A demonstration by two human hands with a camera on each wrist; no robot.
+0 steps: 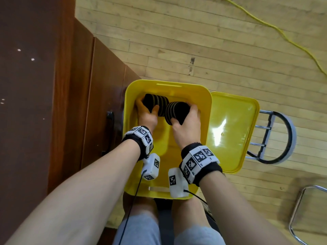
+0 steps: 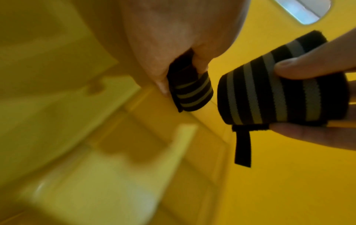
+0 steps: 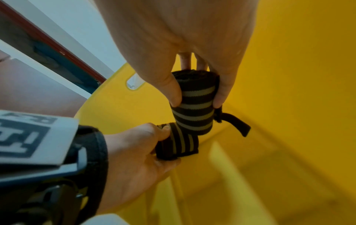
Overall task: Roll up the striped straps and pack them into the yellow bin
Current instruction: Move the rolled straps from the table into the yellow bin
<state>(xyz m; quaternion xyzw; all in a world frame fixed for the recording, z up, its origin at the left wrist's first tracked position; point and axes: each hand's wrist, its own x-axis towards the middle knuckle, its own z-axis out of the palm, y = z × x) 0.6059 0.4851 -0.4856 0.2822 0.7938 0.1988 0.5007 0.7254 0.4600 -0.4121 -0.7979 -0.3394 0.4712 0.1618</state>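
Both hands reach down inside the yellow bin (image 1: 208,110) at its far end. My left hand (image 1: 146,112) grips one rolled black strap with tan stripes (image 1: 157,103), seen close up as the smaller roll (image 2: 192,94) and again as the lower roll (image 3: 181,146). My right hand (image 1: 187,121) holds a second rolled striped strap (image 1: 177,110) between thumb and fingers (image 3: 196,106); a short black tab (image 3: 237,123) hangs loose from it. In the left wrist view this second roll (image 2: 269,94) sits just right of the first. The two rolls are side by side above the bin floor.
The bin's yellow lid (image 1: 231,131) lies open to the right on a metal stool (image 1: 276,138). A dark wooden cabinet (image 1: 62,103) stands directly left of the bin. A yellow cord (image 1: 283,32) runs across the wooden floor, and another chrome frame (image 1: 300,218) is at lower right.
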